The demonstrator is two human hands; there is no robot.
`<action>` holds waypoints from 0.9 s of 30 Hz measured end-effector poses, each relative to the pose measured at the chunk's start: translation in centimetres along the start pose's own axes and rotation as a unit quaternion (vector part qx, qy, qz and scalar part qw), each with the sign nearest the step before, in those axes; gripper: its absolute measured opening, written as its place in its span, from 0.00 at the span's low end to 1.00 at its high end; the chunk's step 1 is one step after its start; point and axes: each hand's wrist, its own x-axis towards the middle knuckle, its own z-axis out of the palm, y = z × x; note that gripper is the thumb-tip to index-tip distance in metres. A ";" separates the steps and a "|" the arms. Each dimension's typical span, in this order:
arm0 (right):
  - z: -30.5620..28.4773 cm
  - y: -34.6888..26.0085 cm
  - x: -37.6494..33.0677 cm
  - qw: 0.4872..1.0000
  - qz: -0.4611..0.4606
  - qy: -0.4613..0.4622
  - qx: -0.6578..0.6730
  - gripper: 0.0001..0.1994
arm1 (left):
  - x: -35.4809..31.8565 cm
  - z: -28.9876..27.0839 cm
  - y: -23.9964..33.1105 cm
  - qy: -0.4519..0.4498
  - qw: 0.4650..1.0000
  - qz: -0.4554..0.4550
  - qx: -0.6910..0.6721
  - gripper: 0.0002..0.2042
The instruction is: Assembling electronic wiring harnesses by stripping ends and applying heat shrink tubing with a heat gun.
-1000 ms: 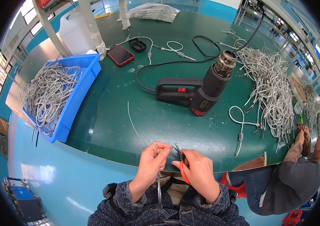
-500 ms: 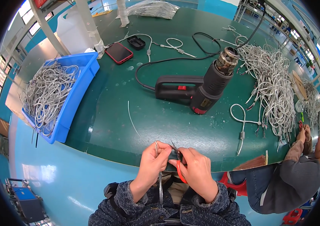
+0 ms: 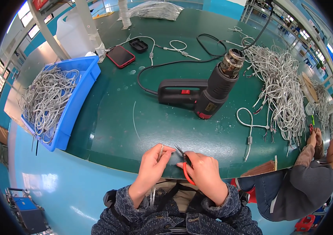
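Observation:
My left hand (image 3: pixel 151 166) is closed in a pinch on a silver-grey cable, just over the table's front edge. The cable (image 3: pixel 153 195) hangs down in front of my jacket, and a short loop of it shows above the fingers. My right hand (image 3: pixel 205 172) grips scissors with red-orange handles (image 3: pixel 187 175). Their dark blades point up and left, close to my left fingertips but apart from them. Beyond my left hand a thin whitish strand (image 3: pixel 134 119) lies on the green table (image 3: pixel 107 129).
A black heat gun (image 3: pixel 216 89) stands nozzle-up mid-table, its cord trailing behind. A blue bin (image 3: pixel 74 103) of cables sits left; a cable pile (image 3: pixel 282 92) lies right. A phone (image 3: pixel 120 56) lies at the back left. At right, a co-worker (image 3: pixel 311 180) sits working with their hands.
My left hand has moved a little left, away from the scissors, and the hanging cable has shifted left with it. My right hand still holds the scissors. The view has shifted slightly.

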 end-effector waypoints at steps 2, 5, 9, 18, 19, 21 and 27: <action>-0.8 -0.1 0.6 0.996 0.028 -0.055 -0.063 0.18 | 0.1 -0.5 0.2 -0.011 1.000 -0.011 0.004 0.06; -1.3 0.1 1.0 0.989 0.026 -0.085 -0.114 0.18 | 0.1 -1.1 0.7 -0.002 1.000 -0.009 -0.002 0.07; -1.7 0.4 1.2 0.983 -0.022 -0.082 -0.160 0.16 | 0.6 -1.1 0.9 0.046 0.985 0.085 0.141 0.09; -4.3 0.8 0.8 0.980 -0.063 -0.091 -0.163 0.15 | 0.7 -1.8 0.5 0.054 0.979 0.131 0.149 0.08; -4.5 0.8 0.7 0.979 -0.079 -0.087 -0.169 0.14 | 0.6 -1.8 0.5 0.044 0.982 0.121 0.136 0.09; -4.0 1.5 0.6 0.976 -0.087 -0.088 -0.180 0.14 | 0.3 -1.7 0.5 0.026 0.988 0.102 0.112 0.09; -5.3 1.4 0.1 0.981 -0.100 -0.073 -0.151 0.13 | -0.3 -1.9 -0.1 0.002 0.992 0.091 0.086 0.10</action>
